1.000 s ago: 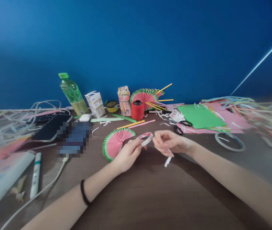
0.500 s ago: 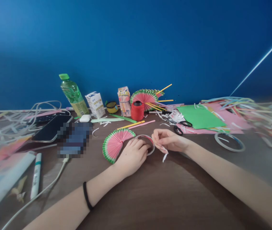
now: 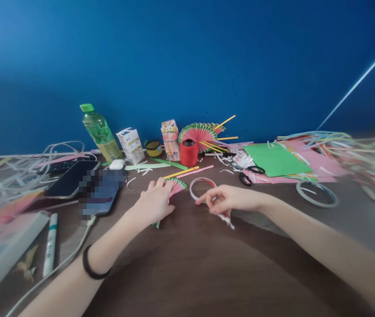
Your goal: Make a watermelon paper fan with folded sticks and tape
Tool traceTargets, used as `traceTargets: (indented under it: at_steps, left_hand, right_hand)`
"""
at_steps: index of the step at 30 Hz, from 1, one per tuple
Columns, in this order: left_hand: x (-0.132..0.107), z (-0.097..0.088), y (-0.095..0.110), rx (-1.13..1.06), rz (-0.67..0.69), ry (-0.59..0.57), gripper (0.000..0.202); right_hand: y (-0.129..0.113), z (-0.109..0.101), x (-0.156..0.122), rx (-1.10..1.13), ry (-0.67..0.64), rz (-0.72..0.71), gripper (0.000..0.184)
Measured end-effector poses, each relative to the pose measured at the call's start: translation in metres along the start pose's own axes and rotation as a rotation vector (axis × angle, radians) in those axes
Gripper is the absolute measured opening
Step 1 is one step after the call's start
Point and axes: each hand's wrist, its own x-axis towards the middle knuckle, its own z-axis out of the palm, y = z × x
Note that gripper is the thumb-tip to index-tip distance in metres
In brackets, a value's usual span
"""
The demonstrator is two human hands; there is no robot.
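My left hand (image 3: 156, 202) lies over a pink and green watermelon paper fan (image 3: 178, 185), fingers bent down onto it; only the fan's right tip and a green bit under the wrist show. A thin roll of tape (image 3: 202, 187) lies flat on the brown table (image 3: 207, 264), just right of that hand and free of both hands. My right hand (image 3: 223, 200) hovers beside the roll. Its forefinger points left, and its other fingers pinch a small white strip (image 3: 228, 219) that hangs below it.
At the back stand a green bottle (image 3: 100, 130), a small carton (image 3: 131, 143), a red thread spool (image 3: 189, 152) and another fan (image 3: 199, 132). Phones (image 3: 71, 177), cables (image 3: 15, 167) and a marker (image 3: 50, 241) lie left; green paper (image 3: 275, 160), hair ties (image 3: 245, 178) and a tape ring (image 3: 317, 193) lie right.
My left hand has put the tape roll down on the table and moved left onto the fan. My right hand kept the white strip and drew slightly back.
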Motion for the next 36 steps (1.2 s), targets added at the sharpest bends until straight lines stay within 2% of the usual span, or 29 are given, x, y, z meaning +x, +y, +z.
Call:
traceTargets:
  at_steps: [3,6,10,12,14,19,24,27,30,34,36]
  left_hand:
    - [-0.003,-0.005,0.000,-0.031,0.051,-0.017,0.030]
    - [-0.003,-0.005,0.001,-0.053,0.074,0.000,0.031]
    - [0.001,0.003,-0.001,-0.163,0.111,0.068,0.048]
    - [0.004,0.004,-0.002,-0.253,0.165,0.100,0.059]
    - [0.005,0.003,-0.001,-0.349,0.218,0.118,0.058]
    - [0.004,0.000,0.013,-0.612,0.233,0.094,0.033]
    - [0.002,0.014,0.027,-0.784,0.270,0.086,0.033]
    - [0.000,0.021,0.032,-0.804,0.267,0.120,0.046]
    - [0.000,0.022,0.035,-0.813,0.283,0.148,0.051]
    - [0.000,0.012,0.033,-0.840,0.300,0.198,0.036]
    - [0.001,0.006,0.030,-0.766,0.256,0.302,0.025]
  right_hand:
    - [0.002,-0.010,0.002,0.059,0.204,-0.003,0.015]
    - [0.003,-0.015,0.006,0.244,0.345,-0.118,0.016]
    - [0.005,-0.011,0.011,0.495,0.340,-0.255,0.016]
    - [0.007,-0.007,0.013,0.554,0.294,-0.256,0.017]
    - [0.009,-0.005,0.014,0.562,0.258,-0.228,0.017]
    - [0.015,-0.001,0.018,0.487,0.304,-0.197,0.020]
    - [0.018,0.003,0.020,0.299,0.347,-0.260,0.028]
    - [0.016,0.005,0.020,0.137,0.434,-0.271,0.035]
    - [0.011,0.008,0.016,0.052,0.484,-0.282,0.038]
    - [0.003,0.010,0.009,-0.037,0.539,-0.357,0.033]
    - [0.000,0.013,0.006,-0.086,0.557,-0.387,0.030]
